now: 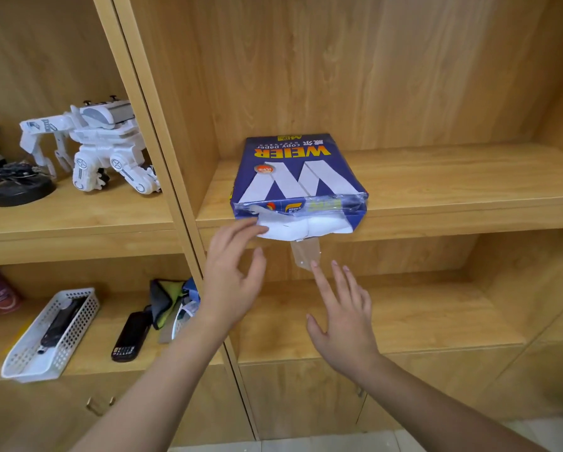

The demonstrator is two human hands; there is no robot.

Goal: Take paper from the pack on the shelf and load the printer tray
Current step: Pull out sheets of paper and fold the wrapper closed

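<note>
A blue and white pack of copy paper [298,172] lies flat on the wooden shelf [452,187], its torn front end overhanging the shelf edge. White paper [306,227] shows in the opening and a strip of clear tape [305,252] hangs down from it. My left hand [232,278] is open, its fingertips touching the white flap at the pack's lower left corner. Just below the hanging tape is my right hand [342,316], open with fingers spread and holding nothing. No printer is in view.
A vertical wooden divider [162,151] stands left of the pack. In the left bay sit a white toy robot [91,148] and a black round object [21,192]. Below are a white mesh basket [50,334], a black phone [130,336] and folded cloths [169,303].
</note>
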